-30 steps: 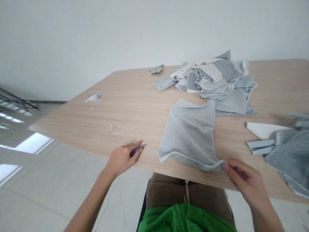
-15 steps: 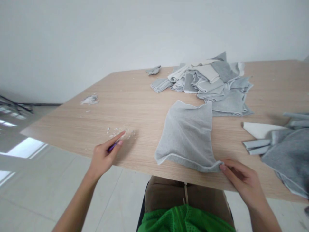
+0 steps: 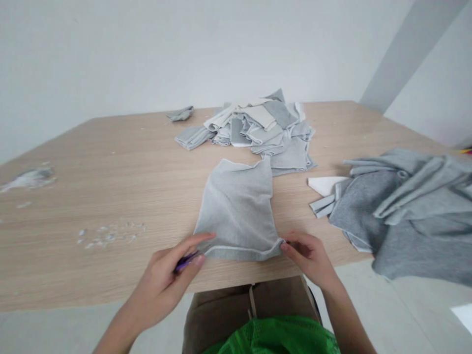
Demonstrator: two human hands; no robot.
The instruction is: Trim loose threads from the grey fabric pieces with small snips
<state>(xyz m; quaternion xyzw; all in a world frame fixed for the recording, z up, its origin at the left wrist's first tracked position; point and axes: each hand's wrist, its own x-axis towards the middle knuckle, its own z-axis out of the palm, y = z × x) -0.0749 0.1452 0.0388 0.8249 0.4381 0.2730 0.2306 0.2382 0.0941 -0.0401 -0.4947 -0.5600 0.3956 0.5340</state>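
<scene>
A grey cloth (image 3: 239,206) with a pale stitched edge lies spread in front of me, its near edge slightly curled up. My right hand (image 3: 308,255) pinches the near right corner between thumb and fingers. At the near left corner is my left hand (image 3: 169,273), index finger and thumb reaching over the edge there. Tucked inside that hand is a small purple tool (image 3: 185,261), mostly hidden by the fingers, so its exact kind does not show.
Behind the cloth is a heap of folded grey and white cloths (image 3: 254,123), with a small crumpled piece (image 3: 180,114) to its left. Unfolded grey cloths (image 3: 416,206) hang over the table's right front edge. White scraps (image 3: 108,236) and a lint pile (image 3: 29,178) lie left.
My left hand has moved right, from the scattered scraps to the cloth's near left corner, still holding the purple tool. My right hand keeps its corner. The view has turned right.
</scene>
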